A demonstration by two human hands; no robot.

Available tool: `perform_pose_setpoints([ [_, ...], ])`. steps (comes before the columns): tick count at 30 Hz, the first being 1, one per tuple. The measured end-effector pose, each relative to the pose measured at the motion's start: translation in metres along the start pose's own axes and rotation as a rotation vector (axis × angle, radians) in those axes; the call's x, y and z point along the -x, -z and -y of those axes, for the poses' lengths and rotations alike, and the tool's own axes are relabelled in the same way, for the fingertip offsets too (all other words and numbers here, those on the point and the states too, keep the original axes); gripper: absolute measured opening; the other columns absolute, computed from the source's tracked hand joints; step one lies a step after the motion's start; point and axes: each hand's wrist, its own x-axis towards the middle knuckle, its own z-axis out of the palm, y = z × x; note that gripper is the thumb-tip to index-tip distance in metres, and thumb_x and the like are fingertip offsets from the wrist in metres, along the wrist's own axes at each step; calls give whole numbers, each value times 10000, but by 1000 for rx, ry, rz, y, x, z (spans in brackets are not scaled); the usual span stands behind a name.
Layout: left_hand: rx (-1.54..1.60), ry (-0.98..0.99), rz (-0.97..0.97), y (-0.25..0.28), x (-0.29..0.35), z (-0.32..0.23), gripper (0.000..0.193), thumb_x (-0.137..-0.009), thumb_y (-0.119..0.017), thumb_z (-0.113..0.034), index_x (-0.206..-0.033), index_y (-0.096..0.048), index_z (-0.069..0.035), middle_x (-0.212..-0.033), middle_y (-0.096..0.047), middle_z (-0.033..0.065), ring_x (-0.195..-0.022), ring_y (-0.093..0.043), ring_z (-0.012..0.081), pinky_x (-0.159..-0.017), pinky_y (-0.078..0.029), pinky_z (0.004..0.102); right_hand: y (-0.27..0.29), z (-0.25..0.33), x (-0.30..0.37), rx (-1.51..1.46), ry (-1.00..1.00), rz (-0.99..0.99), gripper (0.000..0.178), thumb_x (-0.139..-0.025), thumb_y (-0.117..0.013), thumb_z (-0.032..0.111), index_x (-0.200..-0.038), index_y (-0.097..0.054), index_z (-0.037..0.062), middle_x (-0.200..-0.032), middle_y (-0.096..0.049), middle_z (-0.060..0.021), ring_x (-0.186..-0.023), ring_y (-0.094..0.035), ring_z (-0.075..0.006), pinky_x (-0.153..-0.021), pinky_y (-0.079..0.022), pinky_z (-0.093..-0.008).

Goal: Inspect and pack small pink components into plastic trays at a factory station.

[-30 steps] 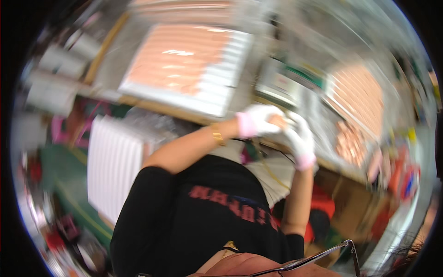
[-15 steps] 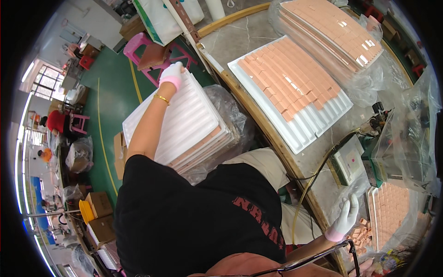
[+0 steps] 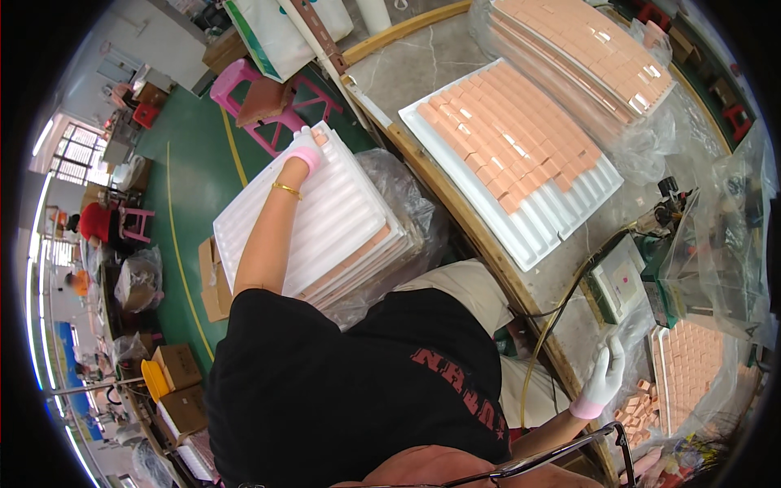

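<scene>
My left hand (image 3: 303,152), in a white glove with a pink cuff, is at the far corner of a white ribbed tray (image 3: 317,207). This tray tops a stack of trays beside the table. A small peach-coloured piece (image 3: 320,138) shows right against the hand; the fingers are partly hidden, so a grip cannot be made out. My right hand (image 3: 603,378), gloved likewise, is raised over the table's near right part, its fingers loosely apart and nothing visible in them. Close to it lie a heap of loose peach blocks (image 3: 639,411) and a block-covered tray (image 3: 687,370).
On the table (image 3: 435,53) is a white tray partly filled with peach block rows (image 3: 508,134). Behind it stands a plastic-wrapped stack of filled trays (image 3: 586,49). A small boxed device (image 3: 618,281) with cables sits at right. A pink stool (image 3: 268,110) stands past the left stack.
My left hand has drawn back slightly from the tray's far corner, and the peach piece shows more beside it. My right hand has shifted a little toward me, fingers still raised.
</scene>
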Motion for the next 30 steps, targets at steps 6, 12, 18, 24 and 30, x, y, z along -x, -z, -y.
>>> perform_pose_setpoints([
  [6, 884, -166, -233, -85, -75, 96, 374, -908, -490, -237, -1192, -534, 2, -1199, -547, 240, -1150, -515, 398, -950, -443, 387, -10, 0, -3, -13, -15, -3, 285, -917, -547, 32, -1189, -555, -53, -1116, -586, -80, -982, -564, -152, -904, -433, -274],
  [12, 364, -631, -719, 19, 36, -59, 273, -763, -630, -87, -991, -532, 25, -976, -513, 176, -975, -474, 336, -850, -397, 442, 21, -7, 3, 241, 276, -412, 246, -868, -600, 7, -1113, -602, -24, -1109, -619, -104, -1026, -578, -198, -928, -442, -318],
  [18, 861, -1375, -309, 58, 230, -235, 483, -814, -593, 4, -1279, -478, 61, -1331, -472, 224, -1270, -432, 357, -1080, -309, 431, 20, 5, 2, 749, 455, -389, 323, -778, -622, 91, -1093, -597, 23, -1048, -614, -188, -996, -573, -373, -871, -459, -439],
  [24, 273, -2317, 154, 5, 398, -387, 472, -823, -563, -144, -1284, -488, -77, -1418, -383, 179, -1331, -308, 399, -1107, -242, 500, 0, -20, 30, 736, 300, -75, 266, -752, -625, 151, -996, -591, 51, -1026, -579, -159, -954, -554, -339, -820, -460, -442],
  [30, -529, -1970, 35, -35, 431, -504, 563, -907, -437, -314, -1433, -335, -138, -1520, -262, 123, -1416, -194, 335, -1119, -79, 570, 49, -40, 28, 922, 264, -228, 219, -773, -611, 262, -906, -573, 92, -933, -549, -91, -902, -527, -288, -742, -443, -415],
])
